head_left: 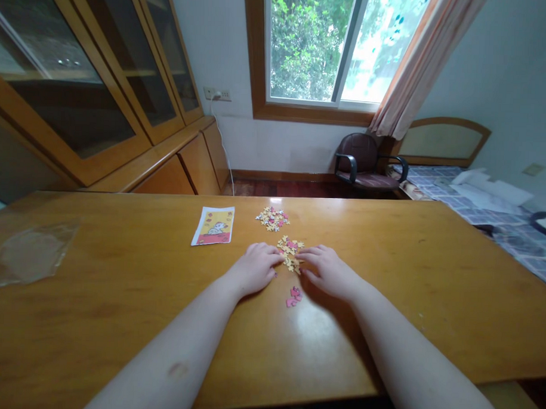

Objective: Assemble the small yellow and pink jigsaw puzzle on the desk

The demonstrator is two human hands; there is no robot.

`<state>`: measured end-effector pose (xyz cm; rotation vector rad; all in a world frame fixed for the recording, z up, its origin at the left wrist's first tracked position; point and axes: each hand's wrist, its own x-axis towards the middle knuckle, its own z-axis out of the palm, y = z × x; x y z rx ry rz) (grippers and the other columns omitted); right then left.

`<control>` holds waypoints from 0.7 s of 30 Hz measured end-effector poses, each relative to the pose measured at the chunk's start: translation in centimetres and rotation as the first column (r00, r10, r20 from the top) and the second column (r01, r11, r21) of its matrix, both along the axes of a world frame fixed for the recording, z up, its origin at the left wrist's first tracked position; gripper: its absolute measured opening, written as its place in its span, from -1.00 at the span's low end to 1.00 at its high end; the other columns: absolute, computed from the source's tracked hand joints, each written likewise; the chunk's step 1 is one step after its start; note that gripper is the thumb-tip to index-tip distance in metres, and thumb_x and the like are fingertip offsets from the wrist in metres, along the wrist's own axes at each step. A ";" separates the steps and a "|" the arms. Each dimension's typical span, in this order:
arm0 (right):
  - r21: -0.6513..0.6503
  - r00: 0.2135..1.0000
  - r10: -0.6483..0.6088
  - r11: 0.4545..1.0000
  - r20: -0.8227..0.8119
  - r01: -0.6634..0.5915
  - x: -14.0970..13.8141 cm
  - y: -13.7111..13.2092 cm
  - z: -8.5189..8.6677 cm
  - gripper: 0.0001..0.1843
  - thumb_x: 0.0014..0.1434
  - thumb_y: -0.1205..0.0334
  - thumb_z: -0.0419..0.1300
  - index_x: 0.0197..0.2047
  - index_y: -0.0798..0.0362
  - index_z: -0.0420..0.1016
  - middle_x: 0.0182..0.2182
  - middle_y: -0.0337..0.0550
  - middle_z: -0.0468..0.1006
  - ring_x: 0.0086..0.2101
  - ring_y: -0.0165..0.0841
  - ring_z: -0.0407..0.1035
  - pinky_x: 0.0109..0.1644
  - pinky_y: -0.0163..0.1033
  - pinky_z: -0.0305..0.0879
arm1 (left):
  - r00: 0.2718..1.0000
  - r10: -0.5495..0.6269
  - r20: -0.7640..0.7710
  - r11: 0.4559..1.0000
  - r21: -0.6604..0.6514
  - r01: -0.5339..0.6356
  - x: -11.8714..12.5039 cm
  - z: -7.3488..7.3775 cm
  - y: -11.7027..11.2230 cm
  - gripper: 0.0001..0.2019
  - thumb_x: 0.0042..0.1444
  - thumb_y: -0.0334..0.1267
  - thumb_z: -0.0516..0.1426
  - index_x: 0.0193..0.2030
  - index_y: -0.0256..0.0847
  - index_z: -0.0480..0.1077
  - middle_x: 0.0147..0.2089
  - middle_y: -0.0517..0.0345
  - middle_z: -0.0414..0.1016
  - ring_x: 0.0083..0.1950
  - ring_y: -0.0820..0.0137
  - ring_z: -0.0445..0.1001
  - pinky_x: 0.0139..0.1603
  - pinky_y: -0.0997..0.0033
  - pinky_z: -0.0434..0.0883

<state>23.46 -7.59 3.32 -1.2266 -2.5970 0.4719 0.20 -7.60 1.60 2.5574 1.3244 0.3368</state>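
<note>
A loose pile of yellow and pink jigsaw pieces lies on the wooden table between my two hands. From the left, my left hand rests on the table with its fingertips at the pile's edge, fingers slightly bent and thumb apart. My right hand reaches in from the other side, fingers spread and touching the yellow pieces. Nearer to me lie several pink jigsaw pieces. Farther back is a second heap of mixed jigsaw pieces. A picture card with a white cartoon animal on yellow and pink lies to the left.
A clear plastic bag lies at the table's left end. Behind the table stand a glass-door cabinet, a window and a dark armchair. A bed is at the right.
</note>
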 end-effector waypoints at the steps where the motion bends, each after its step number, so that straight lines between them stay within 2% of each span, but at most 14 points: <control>1: 0.002 1.000 0.026 1.000 0.007 -0.026 -0.2 -0.1 -0.2 -0.55 0.26 0.20 0.11 0.20 -0.01 0.43 0.16 -0.05 0.45 0.12 -0.16 0.28 0.24 -0.03 0.12 | 1.000 -0.022 -0.001 1.000 -0.004 0.022 0.0 0.0 0.0 -0.59 0.08 -0.44 0.09 0.04 -0.05 0.50 0.01 0.11 0.53 0.03 0.19 0.39 0.15 0.10 0.28; 3: -0.014 0.997 0.068 0.998 0.038 -0.067 -0.5 -0.3 -0.6 -0.49 0.24 0.12 0.16 0.26 -0.08 0.37 0.26 -0.08 0.34 0.22 -0.10 0.16 0.30 0.07 0.03 | 1.000 -0.028 0.008 1.000 0.004 0.028 0.0 -0.1 0.0 -0.60 0.09 -0.45 0.08 0.04 -0.06 0.50 0.01 0.11 0.53 0.03 0.20 0.39 0.15 0.11 0.29; 5: -0.025 0.994 0.076 0.997 0.077 -0.074 -0.6 -0.3 -0.9 -0.46 0.20 0.04 0.22 0.24 -0.12 0.39 0.30 -0.11 0.28 0.27 -0.04 0.08 0.33 0.18 -0.06 | 0.999 0.043 0.020 0.998 0.036 -0.044 0.0 -0.2 0.1 -0.59 0.09 -0.46 0.07 0.05 -0.09 0.49 0.03 0.08 0.52 0.04 0.20 0.39 0.15 0.10 0.30; 7: -0.008 0.994 0.043 0.999 0.098 -0.042 -0.4 -0.1 -1.1 -0.56 0.20 0.01 0.23 0.14 -0.14 0.49 0.29 -0.13 0.30 0.27 -0.02 0.08 0.34 0.22 -0.11 | 0.992 0.127 0.025 0.990 0.066 -0.129 -0.2 -0.3 0.2 -0.58 0.08 -0.47 0.06 0.06 -0.13 0.48 0.06 0.04 0.50 0.08 0.17 0.38 0.17 0.07 0.29; 9: 0.027 0.994 -0.026 0.999 0.107 0.023 -0.1 0.2 -1.1 -0.69 0.23 0.04 0.19 0.01 -0.12 0.58 0.24 -0.14 0.37 0.25 -0.04 0.12 0.35 0.22 -0.11 | 0.988 0.156 0.014 0.985 0.071 -0.156 -0.3 -0.5 0.3 -0.58 0.08 -0.47 0.06 0.06 -0.12 0.49 0.12 0.02 0.47 0.13 0.14 0.35 0.20 0.03 0.27; 11: 0.061 0.989 -0.096 0.994 0.108 0.090 0.2 0.4 -1.1 -0.71 0.25 0.06 0.17 -0.03 -0.08 0.60 0.21 -0.11 0.40 0.24 -0.06 0.14 0.36 0.19 -0.11 | 0.990 0.138 -0.001 0.988 0.064 -0.138 -0.3 -0.7 0.3 -0.57 0.07 -0.46 0.08 0.06 -0.11 0.50 0.19 0.01 0.42 0.19 0.12 0.31 0.25 0.00 0.24; 12: 0.070 0.987 -0.119 0.991 0.107 0.112 0.2 0.5 -1.2 -0.67 0.25 0.05 0.17 0.03 -0.07 0.58 0.22 -0.08 0.38 0.25 -0.06 0.13 0.36 0.18 -0.12 | 0.992 0.125 -0.006 0.990 0.062 -0.124 -0.2 -0.8 0.3 -0.57 0.07 -0.46 0.08 0.08 -0.11 0.49 0.23 0.01 0.39 0.21 0.11 0.30 0.27 -0.02 0.22; 15: 0.063 0.987 -0.117 0.992 0.112 0.110 -0.1 0.3 -1.6 -0.39 0.20 -0.06 0.21 0.28 -0.09 0.35 0.33 0.00 0.20 0.31 -0.01 0.00 0.37 0.21 -0.16 | 0.995 0.093 -0.017 0.994 0.065 -0.092 -0.1 -1.0 0.2 -0.56 0.06 -0.46 0.08 0.09 -0.13 0.48 0.26 -0.01 0.37 0.23 0.10 0.28 0.30 -0.04 0.19; 17: 0.033 0.988 -0.082 0.996 0.130 0.078 -0.4 0.2 -2.0 -0.28 0.17 -0.18 0.21 0.34 -0.20 0.23 0.39 0.00 0.06 0.35 0.06 -0.10 0.36 0.28 -0.20 | 0.997 0.073 -0.013 0.995 0.065 -0.072 -0.1 -0.9 0.2 -0.57 0.07 -0.46 0.09 0.08 -0.14 0.49 0.24 -0.02 0.40 0.22 0.11 0.29 0.30 -0.04 0.19; 19: 0.002 0.989 -0.047 0.999 0.141 0.047 -0.7 0.0 -2.1 -0.29 0.16 -0.25 0.18 0.33 -0.29 0.24 0.41 -0.03 0.01 0.36 0.11 -0.15 0.35 0.34 -0.23 | 0.999 0.051 0.004 0.997 0.063 -0.051 -0.1 -0.8 0.1 -0.59 0.08 -0.45 0.09 0.06 -0.14 0.51 0.20 -0.01 0.43 0.21 0.13 0.30 0.30 -0.02 0.21; 21: -0.010 0.989 -0.036 0.999 0.141 0.037 -0.6 0.1 -2.1 -0.37 0.17 -0.26 0.17 0.26 -0.28 0.34 0.39 -0.07 0.07 0.35 0.11 -0.13 0.34 0.34 -0.24 | 0.999 0.035 0.019 0.998 0.058 -0.036 0.0 -0.7 0.1 -0.65 0.08 -0.44 0.10 -0.03 -0.11 0.55 0.15 0.03 0.47 0.20 0.15 0.32 0.29 0.01 0.22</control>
